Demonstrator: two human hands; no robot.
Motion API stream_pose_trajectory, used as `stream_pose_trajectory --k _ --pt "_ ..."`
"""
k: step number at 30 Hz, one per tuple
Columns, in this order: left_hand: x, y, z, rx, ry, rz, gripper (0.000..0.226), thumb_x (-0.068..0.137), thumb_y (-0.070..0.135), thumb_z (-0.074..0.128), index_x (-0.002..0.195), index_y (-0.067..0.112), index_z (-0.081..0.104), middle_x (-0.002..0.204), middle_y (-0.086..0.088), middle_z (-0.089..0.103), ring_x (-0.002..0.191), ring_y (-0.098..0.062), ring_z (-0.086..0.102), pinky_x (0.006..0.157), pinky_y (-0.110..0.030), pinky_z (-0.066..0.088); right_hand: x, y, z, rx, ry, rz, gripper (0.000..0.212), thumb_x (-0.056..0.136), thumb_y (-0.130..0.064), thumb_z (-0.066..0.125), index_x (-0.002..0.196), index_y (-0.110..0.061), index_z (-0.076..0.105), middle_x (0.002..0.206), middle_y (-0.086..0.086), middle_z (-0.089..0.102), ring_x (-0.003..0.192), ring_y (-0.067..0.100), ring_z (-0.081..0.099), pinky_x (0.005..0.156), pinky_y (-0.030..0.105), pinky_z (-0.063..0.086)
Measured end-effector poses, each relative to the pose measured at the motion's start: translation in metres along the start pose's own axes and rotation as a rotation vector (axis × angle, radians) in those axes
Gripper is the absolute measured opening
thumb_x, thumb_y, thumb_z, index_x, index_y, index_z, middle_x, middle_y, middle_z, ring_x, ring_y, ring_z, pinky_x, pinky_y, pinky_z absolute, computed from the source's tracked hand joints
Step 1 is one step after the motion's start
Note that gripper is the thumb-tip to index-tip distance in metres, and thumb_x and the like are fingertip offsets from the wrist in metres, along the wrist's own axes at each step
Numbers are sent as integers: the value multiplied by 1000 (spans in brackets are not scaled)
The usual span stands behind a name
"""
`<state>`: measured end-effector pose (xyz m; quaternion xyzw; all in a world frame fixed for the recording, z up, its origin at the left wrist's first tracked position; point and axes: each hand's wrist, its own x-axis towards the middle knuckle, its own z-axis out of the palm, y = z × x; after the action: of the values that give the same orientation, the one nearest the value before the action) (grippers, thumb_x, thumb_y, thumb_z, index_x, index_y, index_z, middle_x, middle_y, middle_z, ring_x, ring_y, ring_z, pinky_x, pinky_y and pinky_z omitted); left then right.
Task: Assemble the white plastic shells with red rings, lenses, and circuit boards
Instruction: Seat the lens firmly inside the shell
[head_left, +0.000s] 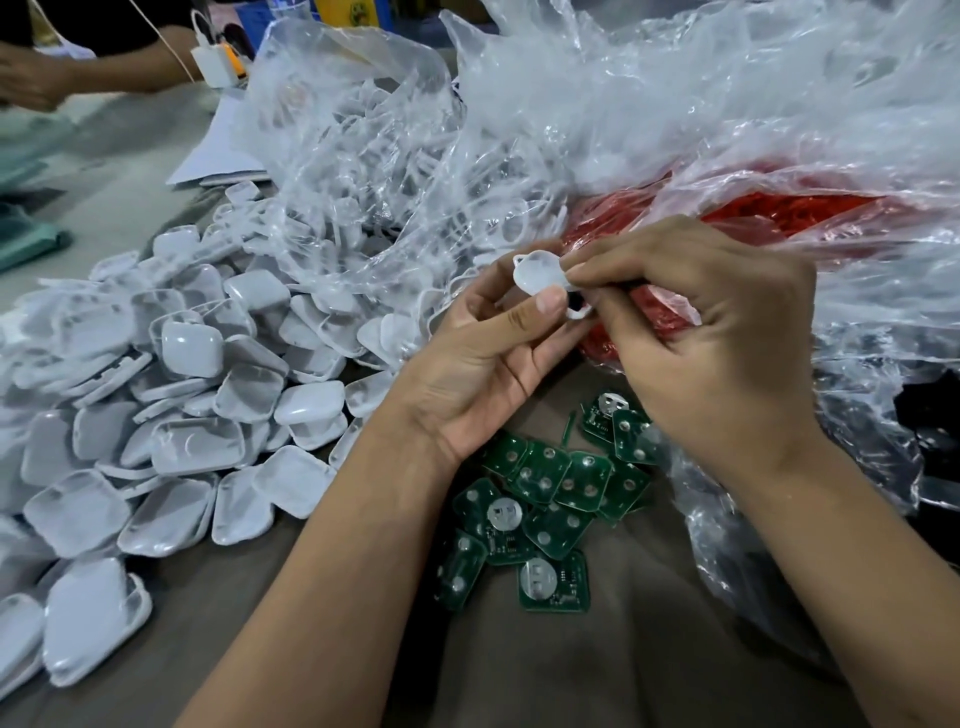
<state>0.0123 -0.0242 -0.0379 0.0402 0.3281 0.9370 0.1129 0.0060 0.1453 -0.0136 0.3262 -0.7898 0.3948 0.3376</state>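
My left hand (485, 358) holds a white plastic shell (540, 275) between thumb and fingers at the centre. My right hand (711, 332) pinches the shell's right edge with curled fingertips; a small dark part shows just under them. A pile of white shells (197, 395) covers the table on the left. Green circuit boards (540, 499) lie below my hands. Red rings (779, 208) fill a clear bag behind my right hand.
Crumpled clear plastic bags (649, 104) spread across the back and right, one holding more white parts (374, 171). Another person's arm (78, 67) rests at the far left, beside a white charger (215, 65). A paper sheet (218, 156) lies behind the shell pile.
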Motion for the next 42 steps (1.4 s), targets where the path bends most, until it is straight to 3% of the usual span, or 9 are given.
stream_pose_trajectory --k 5,9,14,18,22,28,37,42 --pt "0 1 2 -4 31 -5 36 81 -5 62 116 3 63 100 -13 72 85 -21 76 82 -32 64 1 1 -1 1 -84 -19 19 90 8 72 100 -5 81 100 2 78 96 18 74 84 36 59" --pt "1 2 1 -22 54 -7 46 73 -6 75 117 3 64 99 -15 74 84 -22 76 76 -31 64 1 2 0 3 -122 -37 29 89 15 65 104 -4 81 99 3 78 99 23 70 86 38 57" --pt "3 3 1 -18 33 -20 50 64 6 86 112 2 71 103 -16 74 92 -24 75 84 -32 63 0 1 -1 85 -149 -13 34 86 18 57 103 -1 80 107 2 78 111 26 65 95 41 53" --pt "2 5 2 -56 -36 -48 46 63 8 92 105 0 75 105 -20 74 97 -28 75 83 -32 63 -1 1 -3 123 -49 16 30 89 14 55 102 -1 78 111 5 76 114 29 66 101 44 49" --pt "1 5 3 -85 -72 -61 62 60 6 95 116 -2 70 109 -23 73 100 -34 75 81 -35 63 1 3 -5 24 -3 -27 30 87 9 55 101 -2 79 110 6 75 112 36 61 98 36 44" --pt "-2 5 3 -89 -142 -83 46 64 7 93 107 -2 76 105 -21 75 95 -31 77 81 -34 63 2 1 -4 -27 -49 -60 30 85 7 57 98 -4 82 110 8 74 112 37 55 92 41 46" --pt "-2 6 2 -68 -66 -125 52 62 20 94 107 0 76 104 -20 74 90 -28 77 78 -31 64 4 -1 -6 -23 -72 -27 31 86 5 57 105 -4 80 112 9 72 115 35 55 97 36 44" --pt "-2 6 1 -65 -68 -127 44 66 23 91 102 2 78 99 -18 75 90 -25 77 80 -28 63 4 -1 -6 -22 -106 -48 28 86 3 60 101 -6 82 111 10 72 115 35 53 93 37 45"
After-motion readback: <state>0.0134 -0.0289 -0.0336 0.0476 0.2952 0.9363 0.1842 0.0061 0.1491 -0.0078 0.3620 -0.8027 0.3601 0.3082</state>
